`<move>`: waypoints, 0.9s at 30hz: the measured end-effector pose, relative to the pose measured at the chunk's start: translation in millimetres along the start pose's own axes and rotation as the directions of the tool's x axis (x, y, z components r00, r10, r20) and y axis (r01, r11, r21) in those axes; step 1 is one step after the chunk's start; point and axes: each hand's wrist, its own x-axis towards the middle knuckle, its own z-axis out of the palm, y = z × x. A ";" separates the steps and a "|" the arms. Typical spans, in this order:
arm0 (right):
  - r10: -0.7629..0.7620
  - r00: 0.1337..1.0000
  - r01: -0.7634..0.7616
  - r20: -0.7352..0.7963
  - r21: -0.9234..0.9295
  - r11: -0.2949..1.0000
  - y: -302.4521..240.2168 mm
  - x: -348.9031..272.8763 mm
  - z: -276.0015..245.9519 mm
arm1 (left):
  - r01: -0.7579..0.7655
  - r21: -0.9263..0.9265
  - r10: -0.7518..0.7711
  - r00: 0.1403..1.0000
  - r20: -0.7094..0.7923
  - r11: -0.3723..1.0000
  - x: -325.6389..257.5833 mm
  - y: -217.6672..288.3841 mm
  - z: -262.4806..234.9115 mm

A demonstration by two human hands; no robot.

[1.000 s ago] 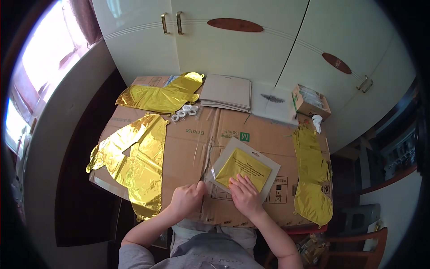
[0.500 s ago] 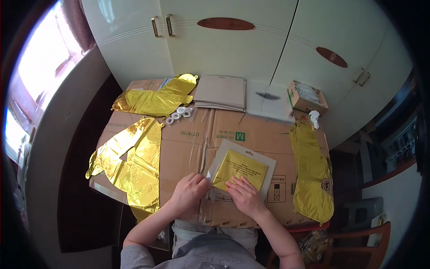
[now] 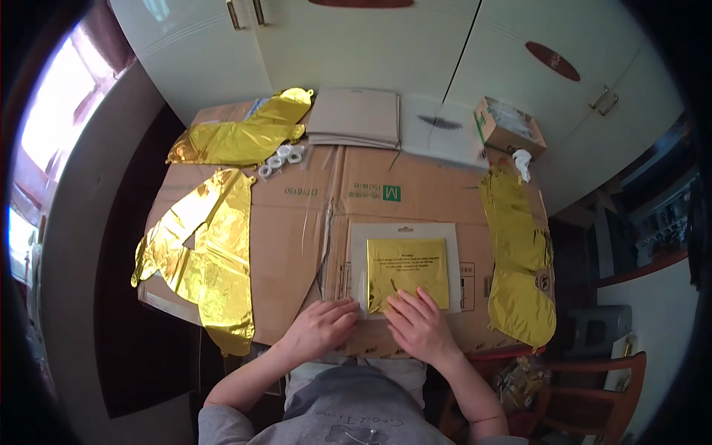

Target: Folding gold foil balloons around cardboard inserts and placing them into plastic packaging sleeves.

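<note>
A folded gold foil balloon [image 3: 424, 256] lies on a grey card [image 3: 359, 248] with a hanging slot, straight in front of me on a flattened cardboard box. My right hand [image 3: 423, 326] rests with outstretched fingers on the foil's lower edge. Beside the card's lower left corner is my left hand [image 3: 322, 326], its fingers curled together. Whatever its fingertips may pinch there is hidden. Spread to the left is a flat gold foil balloon [image 3: 230, 259] shaped like the letter A. A long, curved gold foil balloon [image 3: 515, 259] lies at the right.
Another gold foil balloon [image 3: 222, 144] lies at the far left, near several small white ribbon rolls [image 3: 283, 157]. Grey cards [image 3: 354, 119] are stacked at the back. An open box [image 3: 509, 126] with clear plastic inside stands far right. White cabinets [image 3: 334, 52] rise behind; a wooden chair [image 3: 593, 397] stands lower right.
The card with the folded balloon has turned from tilted to nearly square with me. Both hands have shifted slightly nearer me. The view has also tilted, moving the whole scene upward.
</note>
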 end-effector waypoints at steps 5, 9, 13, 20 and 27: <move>0.043 0.999 -0.043 0.005 0.125 0.991 -42.7 -2.5 16.5 | -0.081 0.031 0.080 0.995 0.057 0.996 -3.9 -7.0 -8.0; 0.145 0.989 -0.140 -0.005 0.224 0.964 -62.5 3.5 32.1 | -0.110 0.040 0.108 0.993 0.050 0.993 -9.4 -11.1 -5.9; 0.194 0.976 -0.211 0.100 0.196 0.958 -65.0 9.2 29.3 | -0.107 0.047 0.104 0.992 0.068 0.993 -9.3 -8.6 -7.1; 0.144 0.981 -0.144 0.133 -0.006 0.990 -66.3 17.8 29.0 | -0.117 0.104 0.106 0.988 0.110 0.988 -9.9 -6.7 -5.9; 0.119 0.991 -0.121 0.065 0.024 0.992 -63.4 15.5 32.7 | -0.096 0.083 0.090 0.993 0.070 0.992 -10.3 -5.8 -4.4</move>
